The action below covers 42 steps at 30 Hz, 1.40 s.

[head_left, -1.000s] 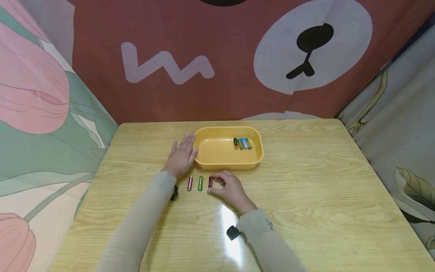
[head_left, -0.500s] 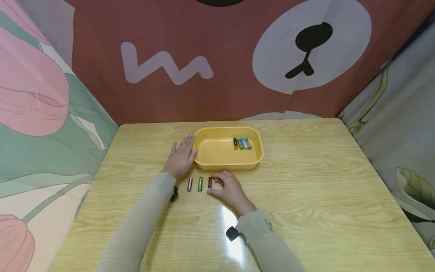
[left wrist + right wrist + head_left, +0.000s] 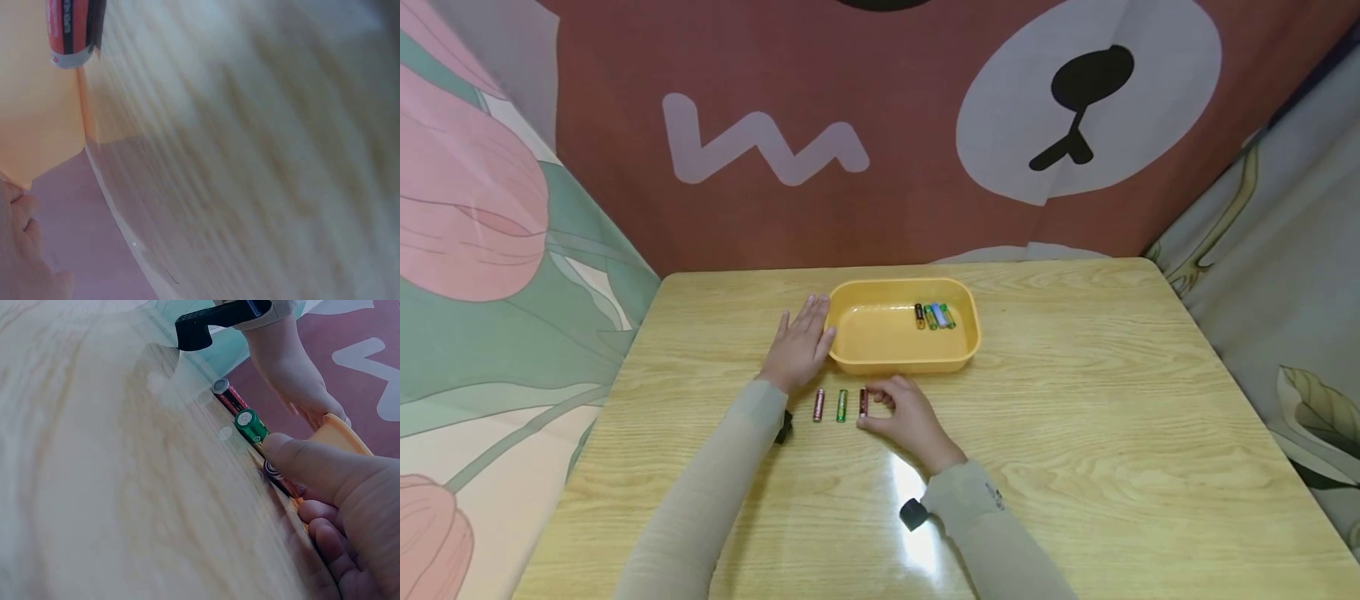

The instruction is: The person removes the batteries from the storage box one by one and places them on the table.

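Note:
Thumb and fingertips of my right hand (image 3: pixel 913 422) pinch the ends of a dark red battery (image 3: pixel 863 403), which lies on the table. To its left, in a spaced row, lie a green battery (image 3: pixel 842 406) and a pinkish-red battery (image 3: pixel 818 406). My left hand (image 3: pixel 797 348) rests with extended fingers against the left side of a yellow plastic bin (image 3: pixel 895 367). The right wrist view has my thumb (image 3: pixel 294 450) near the end of the dark battery (image 3: pixel 275 472), beyond which are the green battery (image 3: pixel 251 427) and the red one (image 3: pixel 229 397). A red battery (image 3: pixel 69 31) appears large in the left wrist view.
Inside the bin, several batteries (image 3: pixel 936 317) lie side by side at the right. The wood-grain table (image 3: pixel 1112 400) ends at a printed cloth backdrop (image 3: pixel 760 225), with more printed cloth at both sides. Dark wrist cameras (image 3: pixel 913 514) sit at the cuffs.

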Each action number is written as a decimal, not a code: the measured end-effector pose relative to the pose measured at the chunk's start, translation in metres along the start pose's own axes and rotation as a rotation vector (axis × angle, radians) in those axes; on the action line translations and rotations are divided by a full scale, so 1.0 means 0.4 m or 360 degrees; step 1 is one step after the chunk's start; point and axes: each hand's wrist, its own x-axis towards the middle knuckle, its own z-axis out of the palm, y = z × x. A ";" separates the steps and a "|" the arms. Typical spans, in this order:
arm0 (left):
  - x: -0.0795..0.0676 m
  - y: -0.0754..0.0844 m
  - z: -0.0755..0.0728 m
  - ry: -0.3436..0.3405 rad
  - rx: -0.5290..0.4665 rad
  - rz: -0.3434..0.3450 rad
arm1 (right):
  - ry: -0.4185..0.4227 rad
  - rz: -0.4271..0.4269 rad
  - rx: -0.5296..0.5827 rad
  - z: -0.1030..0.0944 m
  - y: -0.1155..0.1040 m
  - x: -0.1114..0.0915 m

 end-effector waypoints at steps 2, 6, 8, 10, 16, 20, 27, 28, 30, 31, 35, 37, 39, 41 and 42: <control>0.000 0.000 0.000 0.0003 0.0003 0.0000 | 0.0000 0.0009 0.0036 0.000 -0.001 -0.001; -0.001 -0.001 0.000 0.0011 -0.0004 0.0003 | 0.0008 0.0051 0.0130 -0.001 -0.003 -0.003; -0.002 -0.001 0.000 0.0011 -0.0006 0.0003 | 0.0028 0.0069 0.0181 0.000 -0.001 -0.003; -0.001 0.000 -0.001 0.0006 -0.0002 -0.0001 | 0.0057 0.0079 0.0238 0.002 0.002 -0.003; 0.002 0.000 -0.009 0.0012 -0.0010 0.0004 | 0.0155 0.0082 0.0524 0.001 0.004 0.001; 0.001 -0.001 -0.006 0.0032 -0.0001 0.0010 | 0.0188 0.0112 0.0679 -0.008 -0.003 -0.003; -0.007 -0.001 0.001 0.0027 -0.0015 0.0017 | 0.0236 0.0064 0.0698 -0.035 -0.040 -0.021; -0.007 0.000 0.001 0.0030 -0.0025 0.0020 | 0.0241 0.0051 0.0705 -0.041 -0.048 -0.024; -0.009 0.000 0.002 0.0047 -0.0040 0.0019 | 0.0248 0.0052 0.0726 -0.054 -0.063 -0.029; -0.010 0.001 0.003 0.0052 -0.0046 0.0016 | 0.0249 0.0065 0.0739 -0.056 -0.064 -0.031; -0.017 0.001 0.010 0.0053 -0.0080 0.0007 | 0.0256 0.0093 0.0774 -0.067 -0.070 -0.039; -0.020 0.002 0.011 0.0048 -0.0084 0.0001 | 0.0262 0.0071 0.0788 -0.072 -0.072 -0.043; -0.020 0.003 0.010 0.0052 -0.0083 0.0001 | 0.0251 0.0038 0.0804 -0.080 -0.078 -0.046; -0.017 0.004 0.008 0.0058 -0.0078 0.0000 | 0.0242 -0.0032 0.0819 -0.092 -0.088 -0.048; -0.016 0.005 0.006 0.0062 -0.0068 0.0000 | 0.0242 -0.0076 0.0824 -0.100 -0.094 -0.048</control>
